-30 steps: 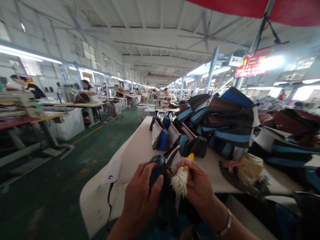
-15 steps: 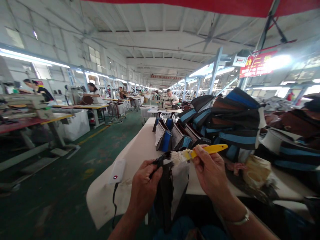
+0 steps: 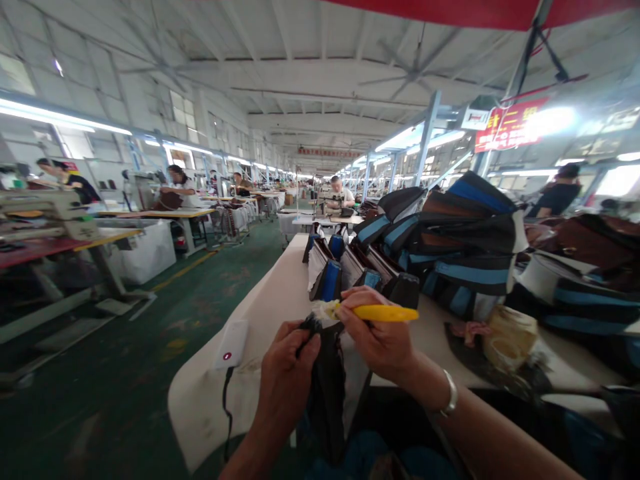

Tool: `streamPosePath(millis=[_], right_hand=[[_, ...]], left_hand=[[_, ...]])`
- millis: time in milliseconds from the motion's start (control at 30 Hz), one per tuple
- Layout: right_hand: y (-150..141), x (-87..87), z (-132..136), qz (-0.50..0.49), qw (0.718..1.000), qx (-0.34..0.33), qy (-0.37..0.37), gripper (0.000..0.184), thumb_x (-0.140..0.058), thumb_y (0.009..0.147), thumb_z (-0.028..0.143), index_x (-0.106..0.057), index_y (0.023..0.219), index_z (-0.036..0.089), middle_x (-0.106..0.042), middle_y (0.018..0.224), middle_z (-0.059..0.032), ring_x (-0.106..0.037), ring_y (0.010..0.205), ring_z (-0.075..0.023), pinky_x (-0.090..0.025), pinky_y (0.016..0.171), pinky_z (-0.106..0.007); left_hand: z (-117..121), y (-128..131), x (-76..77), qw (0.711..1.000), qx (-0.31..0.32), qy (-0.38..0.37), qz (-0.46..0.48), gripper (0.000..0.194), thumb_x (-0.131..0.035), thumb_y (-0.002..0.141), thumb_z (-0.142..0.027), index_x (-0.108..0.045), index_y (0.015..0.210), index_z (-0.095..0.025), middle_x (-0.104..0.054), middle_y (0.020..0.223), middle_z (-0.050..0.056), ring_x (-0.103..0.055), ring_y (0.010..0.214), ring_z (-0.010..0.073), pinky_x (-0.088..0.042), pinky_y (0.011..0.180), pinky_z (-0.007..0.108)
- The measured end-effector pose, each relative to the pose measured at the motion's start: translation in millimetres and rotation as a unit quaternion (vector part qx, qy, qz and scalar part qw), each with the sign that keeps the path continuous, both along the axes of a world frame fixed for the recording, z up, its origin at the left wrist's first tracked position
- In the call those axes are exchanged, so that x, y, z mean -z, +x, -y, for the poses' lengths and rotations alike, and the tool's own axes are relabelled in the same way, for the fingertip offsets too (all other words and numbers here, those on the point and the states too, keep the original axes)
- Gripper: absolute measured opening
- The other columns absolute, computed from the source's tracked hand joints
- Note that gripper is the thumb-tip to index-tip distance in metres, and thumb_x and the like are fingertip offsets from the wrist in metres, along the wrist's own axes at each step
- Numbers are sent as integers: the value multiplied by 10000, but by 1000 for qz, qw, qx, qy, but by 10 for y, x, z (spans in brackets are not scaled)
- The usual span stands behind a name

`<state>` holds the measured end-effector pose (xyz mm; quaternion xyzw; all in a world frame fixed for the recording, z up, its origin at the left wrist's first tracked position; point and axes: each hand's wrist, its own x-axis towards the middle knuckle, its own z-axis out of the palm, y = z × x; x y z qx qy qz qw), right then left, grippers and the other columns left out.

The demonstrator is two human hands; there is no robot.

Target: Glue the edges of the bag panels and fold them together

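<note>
My left hand [image 3: 290, 373] pinches the upper edge of a dark fabric piece [image 3: 327, 393] with a pale lining, which hangs down in front of me. In my right hand [image 3: 377, 337] is a brush with a yellow handle [image 3: 387, 313], held almost level. Its pale bristles [image 3: 324, 309] lie at the top edge of the piece, close to my left fingertips. Just beyond my hands, several folded black and blue pieces [image 3: 330, 279] with pale linings stand in rows on the table.
On the cream table [image 3: 200, 400], a white box [image 3: 233, 343] with a black cable lies left. A stained, yellowish container [image 3: 510, 337] stands right, below a large pile of black, blue and brown pieces [image 3: 465, 233]. People work at sewing machines beyond a green floor [image 3: 200, 313].
The brush turned from bristles-down to level, then moved left along the top edge of the piece. My left hand went from spread on the piece to pinching its edge.
</note>
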<state>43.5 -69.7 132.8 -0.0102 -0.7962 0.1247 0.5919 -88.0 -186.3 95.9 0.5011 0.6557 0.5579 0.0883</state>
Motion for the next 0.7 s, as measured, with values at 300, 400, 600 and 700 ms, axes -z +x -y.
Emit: streamPosePath(millis=[300, 400, 600, 700], right_hand=[[127, 68, 14, 141, 971, -40, 189, 98, -559, 918, 135, -537, 1002, 181, -584, 787, -21, -535, 725, -159, -479, 999, -434], [149, 103, 16, 185, 958, -53, 211, 63, -532, 935, 141, -551, 988, 169, -557, 782, -22, -514, 732, -158, -461, 1026, -419], [257, 74, 87, 229, 947, -43, 221, 82, -535, 923, 137, -563, 997, 159, -531, 786, -25, -484, 744, -171, -385, 1100, -459], [221, 51, 111, 240, 942, -43, 229, 69, -546, 925, 161, -565, 991, 167, -542, 796, -28, -498, 753, -173, -397, 1091, -433]], left_hand=[[29, -10, 59, 1000, 6, 27, 7, 192, -536, 918, -321, -674, 852, -206, -601, 1017, 13, -580, 951, 155, -444, 835, 249], [42, -40, 72, 1000, -12, 8, -3, 220, -529, 918, -340, -670, 816, -205, -603, 984, 18, -579, 924, 164, -443, 815, 262], [71, -76, 103, 999, -21, -1, -33, 237, -513, 919, -360, -669, 828, -206, -606, 997, 28, -575, 934, 176, -442, 824, 272], [86, -59, 117, 999, -23, 8, -31, 249, -512, 917, -365, -657, 799, -200, -604, 975, 32, -580, 910, 172, -447, 818, 269]])
